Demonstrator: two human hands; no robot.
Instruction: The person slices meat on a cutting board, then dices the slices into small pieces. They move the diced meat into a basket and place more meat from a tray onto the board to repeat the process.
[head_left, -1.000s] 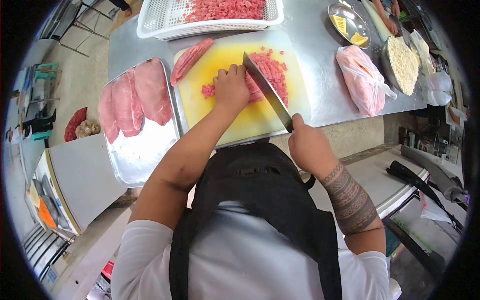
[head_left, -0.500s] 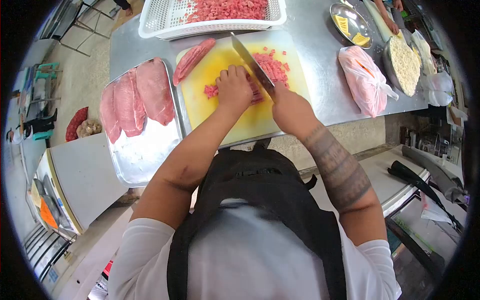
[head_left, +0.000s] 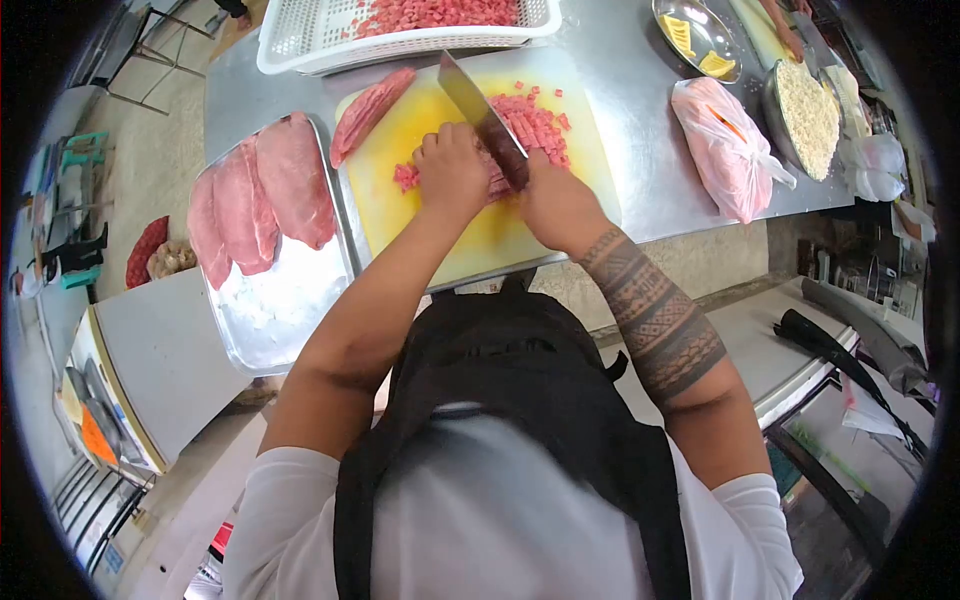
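Observation:
My right hand (head_left: pixel 562 205) is closed round the handle of a wide-bladed knife (head_left: pixel 482 118), whose tip points up and away to the left. The blade stands beside my left hand (head_left: pixel 450 172), which presses with curled fingers on cut strips of raw meat (head_left: pixel 498 182). Part of those strips is hidden under the hand and blade. Diced meat (head_left: pixel 537 130) lies to the right of the knife, with a few cubes left of my left hand. All this rests on a yellow-stained cutting board (head_left: pixel 480 248). A long piece of meat (head_left: pixel 370 115) lies on its upper left.
A metal tray (head_left: pixel 290 325) with large meat slabs (head_left: pixel 295 185) stands left. Behind the board sits a white basket (head_left: pixel 400 48) of diced meat. To the right are a tied plastic bag (head_left: pixel 722 150), a bowl of pale shreds (head_left: pixel 806 115) and another person's hand (head_left: pixel 786 38).
The view has shifted, so the table's things appear slightly left. My right hand and the knife have moved left, closer to my left hand, and the blade's broad side shows more.

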